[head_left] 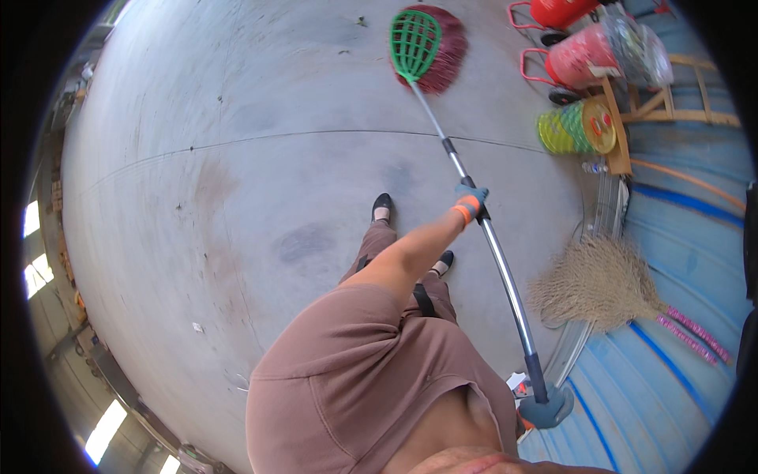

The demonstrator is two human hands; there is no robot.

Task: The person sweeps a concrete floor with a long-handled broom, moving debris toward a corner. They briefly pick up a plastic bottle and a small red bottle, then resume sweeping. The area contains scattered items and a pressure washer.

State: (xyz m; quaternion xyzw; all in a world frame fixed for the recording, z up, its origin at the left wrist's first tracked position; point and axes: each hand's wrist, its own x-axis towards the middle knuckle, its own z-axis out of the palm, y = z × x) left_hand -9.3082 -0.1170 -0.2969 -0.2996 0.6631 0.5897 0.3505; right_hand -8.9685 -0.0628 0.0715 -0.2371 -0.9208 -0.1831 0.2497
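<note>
A long broom with a silver pole slants across the view, from beside my body on the right to the floor ahead. Its head has a green plastic cage and dark red bristles, which look smeared and rest on the floor. My left hand, in a grey glove with an orange cuff, is closed round the dark grip partway down the pole. At the pole's upper end, my right hand in a grey glove is closed on the black handle; its fingers are partly hidden.
Two twig brooms with pink-patterned handles lean by the blue corrugated wall at right. Farther along stand a yellow-green drum, a wooden frame and wheeled red cylinders. Small scraps lie on the grey floor.
</note>
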